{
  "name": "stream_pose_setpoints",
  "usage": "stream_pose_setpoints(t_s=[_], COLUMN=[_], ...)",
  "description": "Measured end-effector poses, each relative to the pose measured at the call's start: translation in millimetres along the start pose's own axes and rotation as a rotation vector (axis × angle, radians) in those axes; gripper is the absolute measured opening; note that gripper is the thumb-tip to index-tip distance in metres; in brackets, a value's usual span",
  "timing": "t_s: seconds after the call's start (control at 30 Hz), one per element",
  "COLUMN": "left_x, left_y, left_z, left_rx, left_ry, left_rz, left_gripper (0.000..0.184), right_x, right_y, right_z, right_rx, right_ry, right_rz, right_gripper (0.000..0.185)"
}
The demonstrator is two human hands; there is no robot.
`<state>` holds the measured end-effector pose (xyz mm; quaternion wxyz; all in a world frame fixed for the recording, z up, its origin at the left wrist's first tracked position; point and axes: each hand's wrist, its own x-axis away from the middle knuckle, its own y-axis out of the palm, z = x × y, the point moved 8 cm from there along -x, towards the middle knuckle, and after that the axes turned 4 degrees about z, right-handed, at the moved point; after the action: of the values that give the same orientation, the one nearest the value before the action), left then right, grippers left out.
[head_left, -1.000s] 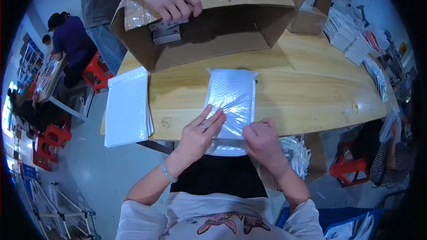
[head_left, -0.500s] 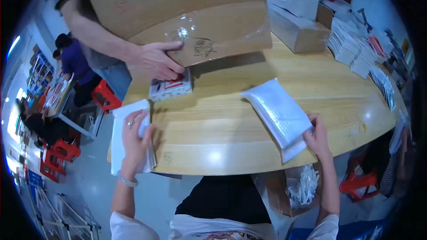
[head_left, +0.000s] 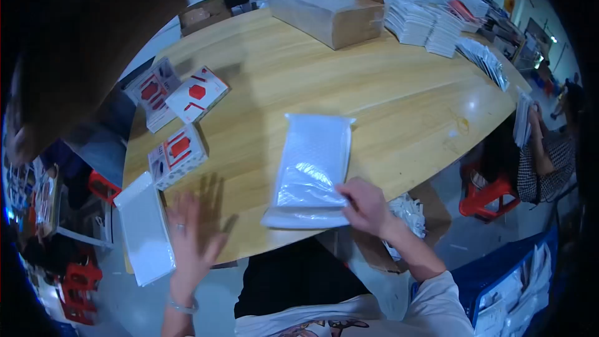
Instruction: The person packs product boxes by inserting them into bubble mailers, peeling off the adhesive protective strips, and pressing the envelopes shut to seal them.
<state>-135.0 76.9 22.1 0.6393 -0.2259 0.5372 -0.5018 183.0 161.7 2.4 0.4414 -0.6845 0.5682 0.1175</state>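
Note:
My right hand (head_left: 368, 208) pinches the lower right edge of a white bubble mailer (head_left: 315, 156), which lies on the table in front of me. Beside the white stack of mailers (head_left: 146, 228) at the table's left edge is my left hand (head_left: 192, 234), slightly blurred, its fingers spread and holding nothing. Just beyond it sits a small white box with red print (head_left: 178, 155). Another printed box (head_left: 197, 95) lies farther back, partly over a third printed box (head_left: 151, 87).
At upper left a large cardboard box (head_left: 93, 31) is blurred, near another person's hand. A taped carton (head_left: 337, 22) and piled white mailers (head_left: 418, 19) stand at the back. Under the front edge is an open carton of packets (head_left: 409, 218). A person sits at right near a red stool (head_left: 490, 193).
The view has turned. The large cardboard box has swung away to the left, uncovering printed boxes. My left hand has come off the stack; my right hand has brought the mailer to front centre.

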Motion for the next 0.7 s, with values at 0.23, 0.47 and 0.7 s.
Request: stream_pose_setpoints(t_s=[0.23,0.47,0.7], left_x=[-63.7,-85.2,-72.2], left_y=[77.8,89.9,121.7], left_z=[142.0,152.9,150.1], left_rx=[0.001,0.107,-0.086], left_ry=[0.380,0.406,0.446], left_rz=[-0.153,-0.038,0.135], left_gripper=[0.082,0.066,0.054], right_x=[-10.9,-20.4,26.6], right_y=[-6.6,-16.7,9.5], right_z=[-22.2,-48.2,-10.4], right_rx=[-0.119,-0.003,0.139], right_ry=[-0.069,-0.178,-0.068], right_rz=[-0.034,0.006,0.075], right_gripper=[0.038,0.040,0.038])
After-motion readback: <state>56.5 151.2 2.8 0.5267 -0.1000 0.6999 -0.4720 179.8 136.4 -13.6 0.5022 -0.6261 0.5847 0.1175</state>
